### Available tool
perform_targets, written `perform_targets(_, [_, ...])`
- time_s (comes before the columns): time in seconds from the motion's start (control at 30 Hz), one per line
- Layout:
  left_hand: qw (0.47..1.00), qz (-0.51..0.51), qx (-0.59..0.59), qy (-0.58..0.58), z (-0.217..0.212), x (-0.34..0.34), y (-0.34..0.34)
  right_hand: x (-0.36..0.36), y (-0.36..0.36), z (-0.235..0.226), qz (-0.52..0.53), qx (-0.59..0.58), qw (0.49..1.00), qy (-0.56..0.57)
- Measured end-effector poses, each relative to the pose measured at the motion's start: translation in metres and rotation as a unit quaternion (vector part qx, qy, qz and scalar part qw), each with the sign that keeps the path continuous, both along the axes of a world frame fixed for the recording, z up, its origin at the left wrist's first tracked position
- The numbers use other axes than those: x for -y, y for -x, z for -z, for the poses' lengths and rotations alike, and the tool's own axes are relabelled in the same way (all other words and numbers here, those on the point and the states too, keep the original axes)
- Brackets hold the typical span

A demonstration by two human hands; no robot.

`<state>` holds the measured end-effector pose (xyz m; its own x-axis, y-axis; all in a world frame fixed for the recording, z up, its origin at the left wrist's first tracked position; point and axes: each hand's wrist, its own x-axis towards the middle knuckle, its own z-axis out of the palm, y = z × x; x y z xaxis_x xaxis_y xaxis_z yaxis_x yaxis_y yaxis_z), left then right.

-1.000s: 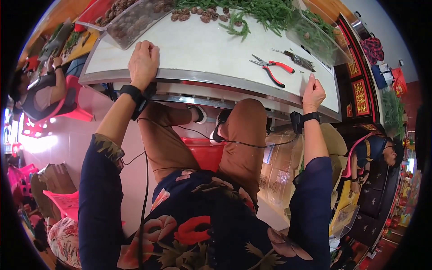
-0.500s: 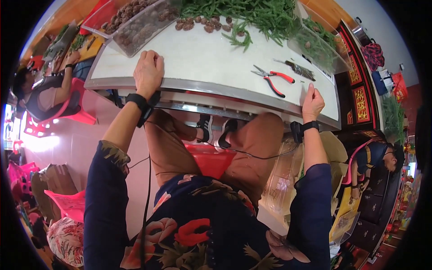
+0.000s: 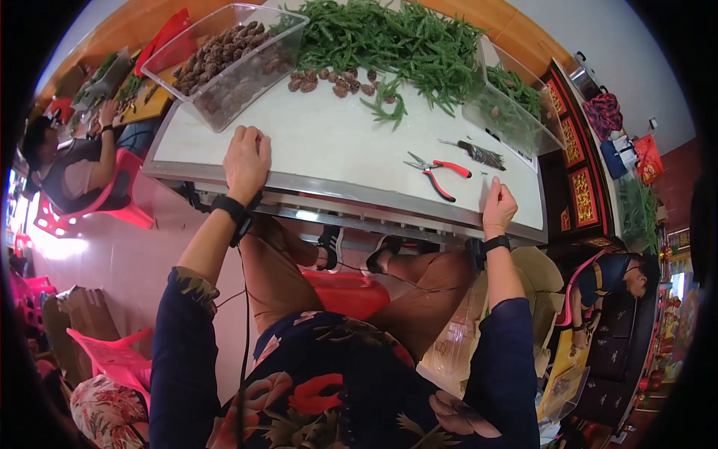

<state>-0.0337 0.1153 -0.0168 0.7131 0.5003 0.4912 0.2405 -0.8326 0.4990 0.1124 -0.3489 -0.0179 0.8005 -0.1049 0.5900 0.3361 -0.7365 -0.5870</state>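
Note:
My left hand [image 3: 246, 162] rests on the near edge of the white tabletop [image 3: 314, 142], fingers curled and closed, nothing visible in them. At the right end of that edge my right hand [image 3: 499, 207] is loosely closed, thumb uppermost, also with nothing showing in it. Closest to it lie red-handled pliers [image 3: 440, 173], their jaws apart, and a bundle of dark thin strands [image 3: 481, 154]. A small ring of green sprigs [image 3: 387, 106] lies farther back, beside several loose pine cones [image 3: 340, 84].
A clear plastic bin [image 3: 217, 90] of pine cones stands at the back left. Green artificial sprigs [image 3: 389, 37] are heaped along the back, with another clear bin [image 3: 508, 112] at the right. People sit at yellow tables on the left [image 3: 82, 161] and right [image 3: 609, 280].
The view has tilted up, so the table sits lower and more of the bins shows. Both hands keep their places on the table edge. My right leg has shifted.

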Motion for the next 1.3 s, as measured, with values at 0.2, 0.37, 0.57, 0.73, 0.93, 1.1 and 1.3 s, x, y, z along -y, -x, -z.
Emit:
perform_targets(0.2, [1.000, 0.001, 0.010, -0.001, -0.001, 0.000, 0.003, -0.001, 0.001, 0.000, 0.002, -0.013, 1.000, 0.018])
perform_targets(0.37, [1.000, 0.005, 0.012, -0.002, -0.003, 0.001, 0.004, 0.000, 0.001, 0.000, 0.007, -0.045, 0.997, 0.069])
perform_targets(0.57, [1.000, 0.011, 0.006, 0.002, -0.002, 0.002, 0.003, -0.014, -0.012, -0.014, -0.044, -0.065, 0.996, 0.039])
perform_targets(0.73, [1.000, 0.009, 0.004, 0.007, -0.004, 0.003, 0.005, -0.057, -0.064, -0.046, -0.165, -0.117, 0.976, 0.082])
perform_targets(0.93, [1.000, 0.004, 0.008, 0.018, -0.004, 0.001, 0.003, -0.106, -0.084, -0.052, -0.214, -0.184, 0.911, 0.299])
perform_targets(1.1, [1.000, 0.000, 0.007, 0.024, -0.006, 0.004, 0.005, -0.115, -0.091, -0.041, -0.197, -0.234, 0.898, 0.316])
perform_targets(1.3, [1.000, 0.000, 0.016, 0.019, -0.005, 0.003, 0.004, -0.108, -0.095, -0.041, -0.226, -0.174, 0.932, 0.226])
